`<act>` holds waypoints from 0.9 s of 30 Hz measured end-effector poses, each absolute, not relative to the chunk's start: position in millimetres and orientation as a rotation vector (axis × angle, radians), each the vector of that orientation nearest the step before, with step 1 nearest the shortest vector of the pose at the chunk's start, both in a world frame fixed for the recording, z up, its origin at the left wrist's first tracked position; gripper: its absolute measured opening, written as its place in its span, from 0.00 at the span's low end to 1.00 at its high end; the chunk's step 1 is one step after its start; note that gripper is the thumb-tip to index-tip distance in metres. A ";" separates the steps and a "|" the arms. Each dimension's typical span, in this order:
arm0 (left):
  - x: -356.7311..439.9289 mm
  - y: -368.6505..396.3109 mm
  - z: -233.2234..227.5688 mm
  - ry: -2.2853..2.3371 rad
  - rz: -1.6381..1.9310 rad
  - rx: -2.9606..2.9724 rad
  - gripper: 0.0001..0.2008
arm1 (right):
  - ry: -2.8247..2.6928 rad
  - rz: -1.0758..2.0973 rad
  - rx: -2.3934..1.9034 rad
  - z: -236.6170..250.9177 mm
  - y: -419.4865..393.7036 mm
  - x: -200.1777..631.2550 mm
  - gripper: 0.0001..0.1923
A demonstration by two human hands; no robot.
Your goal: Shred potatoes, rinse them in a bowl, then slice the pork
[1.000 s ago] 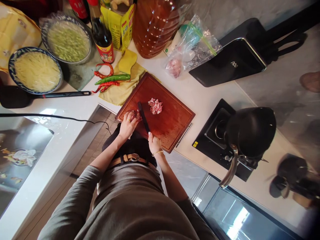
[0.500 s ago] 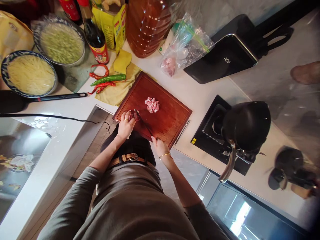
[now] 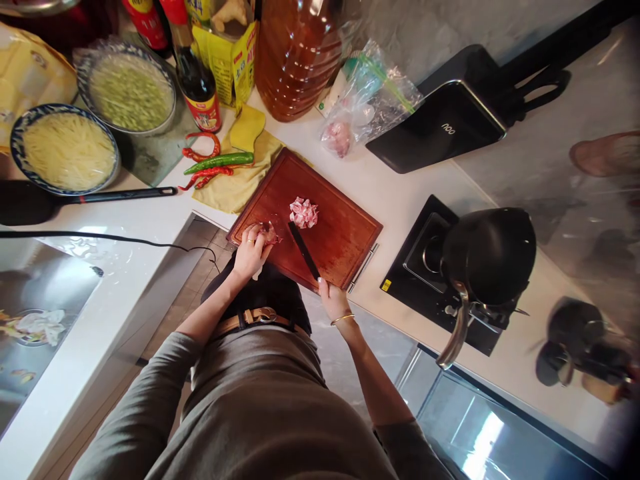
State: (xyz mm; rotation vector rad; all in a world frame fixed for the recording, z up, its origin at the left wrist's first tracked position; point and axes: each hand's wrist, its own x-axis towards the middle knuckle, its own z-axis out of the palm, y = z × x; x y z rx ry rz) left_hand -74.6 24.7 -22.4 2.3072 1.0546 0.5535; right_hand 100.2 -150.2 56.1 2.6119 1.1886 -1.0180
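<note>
Meat (image 3: 270, 234), a small pink piece, lay near the front left corner of the wooden cutting board (image 3: 345, 240), pinned under the curled fingertips of the left hand (image 3: 251, 249). Right hand (image 3: 332, 301) sat at the board's front edge, fist closed round the handle of a dark knife (image 3: 303, 249); its blade angled across the board, just right of the held piece, tip toward the pile of cut slices (image 3: 303, 213) lying mid-board. Past the board's left edge, on a yellow cloth (image 3: 235, 187), lay 1 green chilli (image 3: 220, 161) between red chillies (image 3: 204, 175). A black wok (image 3: 487, 257) sat on the burner off the right edge.
</note>
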 end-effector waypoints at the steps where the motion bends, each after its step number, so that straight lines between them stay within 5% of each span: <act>1: -75.2 24.6 -22.6 1.044 0.565 2.295 0.13 | 1.212 -1.019 2.592 56.0 -146.2 96.2 0.28; 18: -71.8 24.0 -20.1 1.197 0.617 2.085 0.14 | 1.070 -1.082 2.337 70.9 -81.0 51.1 0.29; 27: -71.0 24.2 -19.1 1.238 0.569 2.041 0.12 | 1.096 -1.135 2.414 57.7 -136.9 77.8 0.27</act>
